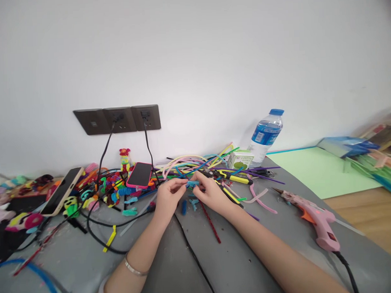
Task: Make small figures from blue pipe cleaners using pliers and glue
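Note:
Between my two hands is a small light-blue pipe cleaner piece (192, 183), pinched from both sides over the middle of the table. My left hand (170, 194) has thumb and forefinger closed at its left end. Thumb and bent fingers of my right hand (207, 191) grip its right end. Just below lie a dark blue pipe cleaner piece (184, 207) and a pale blue twisted piece (194, 204). A dark red pipe cleaner (211, 223) lies near my right wrist. Behind that hand are yellow-and-black pliers (235, 176).
A pink glue gun (323, 227) lies at the right, its cord trailing forward. A water bottle (266, 137) and a small green-white box (241, 160) stand by the wall. Phones (140, 175), colourful pipe cleaner figures (71, 206) and black cables (194, 257) crowd the left and middle.

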